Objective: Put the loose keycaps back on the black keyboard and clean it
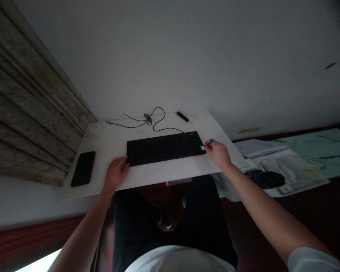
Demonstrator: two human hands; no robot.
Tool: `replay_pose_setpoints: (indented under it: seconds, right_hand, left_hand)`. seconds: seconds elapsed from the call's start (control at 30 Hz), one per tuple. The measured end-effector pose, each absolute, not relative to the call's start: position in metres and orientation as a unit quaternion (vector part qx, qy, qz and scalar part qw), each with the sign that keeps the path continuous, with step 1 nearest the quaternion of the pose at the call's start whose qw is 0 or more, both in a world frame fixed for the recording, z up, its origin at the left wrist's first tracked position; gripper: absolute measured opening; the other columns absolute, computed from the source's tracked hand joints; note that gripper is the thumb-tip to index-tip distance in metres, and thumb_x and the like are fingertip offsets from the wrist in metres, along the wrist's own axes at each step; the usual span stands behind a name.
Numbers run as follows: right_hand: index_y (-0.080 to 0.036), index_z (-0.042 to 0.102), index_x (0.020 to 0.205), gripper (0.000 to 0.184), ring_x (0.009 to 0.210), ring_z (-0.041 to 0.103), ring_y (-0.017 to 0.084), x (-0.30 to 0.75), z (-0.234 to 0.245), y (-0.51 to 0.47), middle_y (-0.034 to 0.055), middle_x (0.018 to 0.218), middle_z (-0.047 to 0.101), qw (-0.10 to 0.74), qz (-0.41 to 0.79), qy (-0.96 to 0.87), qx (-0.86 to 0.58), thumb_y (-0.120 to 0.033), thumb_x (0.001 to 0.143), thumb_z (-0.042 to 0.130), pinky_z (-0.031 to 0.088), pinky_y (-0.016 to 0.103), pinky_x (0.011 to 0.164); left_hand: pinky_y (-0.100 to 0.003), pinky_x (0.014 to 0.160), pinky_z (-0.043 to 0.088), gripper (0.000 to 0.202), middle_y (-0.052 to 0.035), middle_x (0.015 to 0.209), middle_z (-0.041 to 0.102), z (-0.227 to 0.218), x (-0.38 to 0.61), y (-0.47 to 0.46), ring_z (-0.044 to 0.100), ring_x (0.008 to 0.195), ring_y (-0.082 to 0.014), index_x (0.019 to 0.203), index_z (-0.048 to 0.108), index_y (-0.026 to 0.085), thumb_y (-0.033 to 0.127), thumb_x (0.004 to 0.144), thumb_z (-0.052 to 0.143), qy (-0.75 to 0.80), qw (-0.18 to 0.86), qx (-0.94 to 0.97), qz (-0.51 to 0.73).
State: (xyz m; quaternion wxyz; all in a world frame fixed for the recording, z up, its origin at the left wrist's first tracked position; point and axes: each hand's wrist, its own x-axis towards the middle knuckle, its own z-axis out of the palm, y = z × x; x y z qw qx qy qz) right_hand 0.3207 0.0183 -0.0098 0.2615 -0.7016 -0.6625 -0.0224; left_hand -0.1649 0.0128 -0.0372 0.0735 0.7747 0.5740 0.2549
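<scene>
Here's the head view, looking down on a white rectangular desk (164, 175) set against a pale plaster wall (170, 56), and the action centres on a long black plastic keyboard (164, 148), its long axis running crosswise in front of the person, tipped slightly in the frame. The right hand (218, 154) is the nearer one to the keyboard's right end, pinching a slim blue-and-white stick (209, 143) between thumb and fingers, its pale tip right at the keyboard's corner; the light is dim and the piece is tiny, so it may be a pen or a small brush, but I can't be sure. Over on the other side, the left hand (116, 173) lies open, its fingers resting on the keyboard's near left corner, with nothing visible in its grasp. Behind the keyboard, a thin black cable (149, 119) loops and knots across the desk, with a short black stick-shaped item (183, 116) lying just beyond it. Out to the left, a black glass smartphone (83, 169) lies flat near the desk edge, with a translucent plastic scrap (98, 127) farther along and a heavy striped curtain (31, 105) beside the desk. Down to the right, below the desk, a white folder (257, 148) and a dark pouch (265, 179) sit among papers, near a pale green sheet (314, 149).
</scene>
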Motion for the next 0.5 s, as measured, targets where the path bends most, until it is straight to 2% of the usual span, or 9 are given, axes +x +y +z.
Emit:
replay_pose_setpoints:
  seconds: [0.13, 0.27, 0.37, 0.5]
  right_hand:
    - [-0.018, 0.071, 0.085, 0.02, 0.073, 0.07, 0.025, 0.329, -0.007, 0.018, 0.0103, 0.078, 0.076, 0.291, -0.035, -0.623, -0.725, -0.026, 0.086, 0.053, 0.05, 0.033, 0.07]
    - [-0.017, 0.071, 0.087, 0.024, 0.067, 0.069, 0.022, 0.316, -0.009, 0.019, 0.0078, 0.072, 0.074, 0.361, 0.031, -0.593, -0.719, -0.033, 0.089, 0.053, 0.05, 0.031, 0.066]
    - [-0.017, 0.072, 0.09, 0.024, 0.067, 0.069, 0.023, 0.311, -0.01, 0.019, 0.0079, 0.073, 0.074, 0.329, 0.048, -0.617, -0.713, -0.032, 0.09, 0.053, 0.049, 0.031, 0.067]
    - [-0.018, 0.073, 0.092, 0.025, 0.074, 0.069, 0.027, 0.316, -0.006, 0.016, 0.0106, 0.078, 0.074, 0.274, -0.008, -0.61, -0.743, -0.03, 0.091, 0.051, 0.05, 0.036, 0.073]
  left_hand:
    - [-0.052, 0.105, 0.05, 0.04, -0.0112, 0.124, 0.07, -0.036, -0.165, 0.012, 0.063, 0.117, -0.03, 0.127, 0.064, 0.021, 0.039, 0.096, 0.046, 0.574, 0.074, 0.776, 0.252]
    - [-0.052, 0.106, 0.049, 0.04, -0.0112, 0.125, 0.07, -0.035, -0.165, 0.012, 0.063, 0.118, -0.0299, 0.128, 0.064, 0.021, 0.038, 0.096, 0.046, 0.577, 0.075, 0.774, 0.248]
    - [-0.052, 0.106, 0.049, 0.04, -0.011, 0.125, 0.07, -0.035, -0.164, 0.012, 0.063, 0.118, -0.0292, 0.128, 0.064, 0.021, 0.038, 0.097, 0.045, 0.579, 0.077, 0.773, 0.249]
    - [-0.052, 0.107, 0.049, 0.04, -0.0108, 0.125, 0.07, -0.036, -0.165, 0.012, 0.063, 0.118, -0.0294, 0.128, 0.064, 0.022, 0.039, 0.097, 0.046, 0.577, 0.077, 0.773, 0.253]
